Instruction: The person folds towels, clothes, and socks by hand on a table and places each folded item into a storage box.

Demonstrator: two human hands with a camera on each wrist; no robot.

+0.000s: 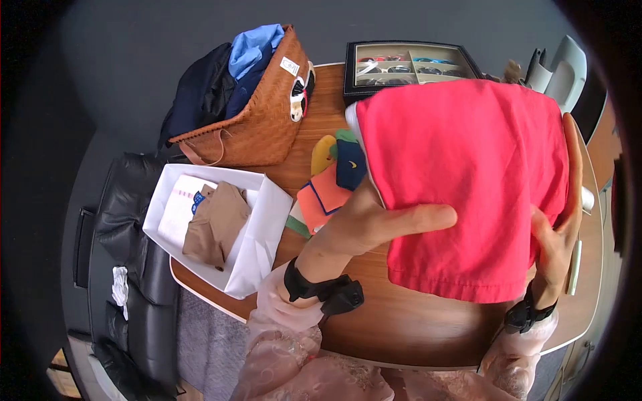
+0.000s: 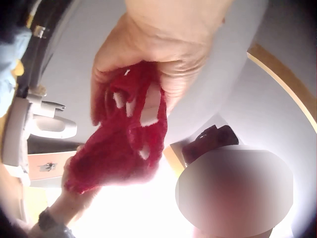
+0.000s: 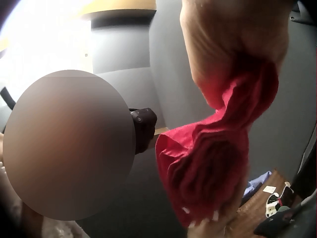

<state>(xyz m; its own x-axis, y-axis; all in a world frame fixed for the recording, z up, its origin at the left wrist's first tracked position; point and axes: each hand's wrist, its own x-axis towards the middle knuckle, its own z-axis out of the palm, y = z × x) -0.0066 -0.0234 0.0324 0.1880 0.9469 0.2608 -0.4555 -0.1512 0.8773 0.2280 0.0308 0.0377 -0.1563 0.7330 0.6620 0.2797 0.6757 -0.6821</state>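
A red folded cloth (image 1: 461,180) is held up above the wooden table between both hands. The left hand (image 1: 374,224) grips its left side, thumb lying across the front. At its right edge, the right hand (image 1: 562,227) pinches the fabric, with fingers behind and thumb in front. From below, the left wrist view shows the left hand (image 2: 148,54) curled round the bunched red fabric (image 2: 119,148), which has white parts inside. In the right wrist view the right hand (image 3: 233,49) grips the gathered end of the red cloth (image 3: 208,163).
A white box (image 1: 257,250) with folded clothes sits at the table's left, below a woven basket (image 1: 267,127) of dark and blue garments. Small colourful cloths (image 1: 321,200) lie mid-table. Behind the red cloth are a glasses case (image 1: 351,73) and a grey-white holder (image 1: 568,70).
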